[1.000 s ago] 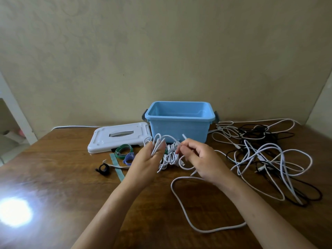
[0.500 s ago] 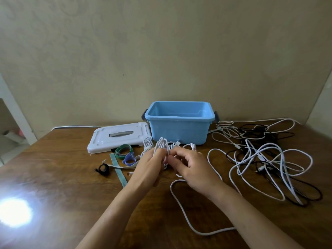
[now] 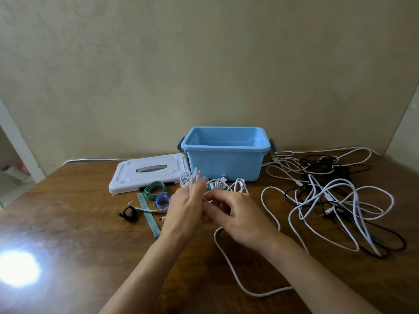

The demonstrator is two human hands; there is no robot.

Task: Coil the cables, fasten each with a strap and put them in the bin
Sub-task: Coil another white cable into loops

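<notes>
Your left hand [image 3: 184, 208] grips a bunch of thin white cable [image 3: 217, 183] loops, fingers curled round them. Your right hand [image 3: 238, 217] pinches the same smooth cord, just in front of the glossy blue plastic bin [image 3: 224, 158]. Its loose tail [image 3: 231, 266] snakes over the wooden surface [image 3: 79, 241]. A tangled pile of white and black cables [image 3: 335, 200] lies right. Strap loops sit left: one green [image 3: 155, 189], one purple [image 3: 161, 199], one black [image 3: 128, 214]. No writing is legible.

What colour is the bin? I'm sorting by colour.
Light blue, with dark grey side latches; the bin shows clearly in the head view.
</notes>
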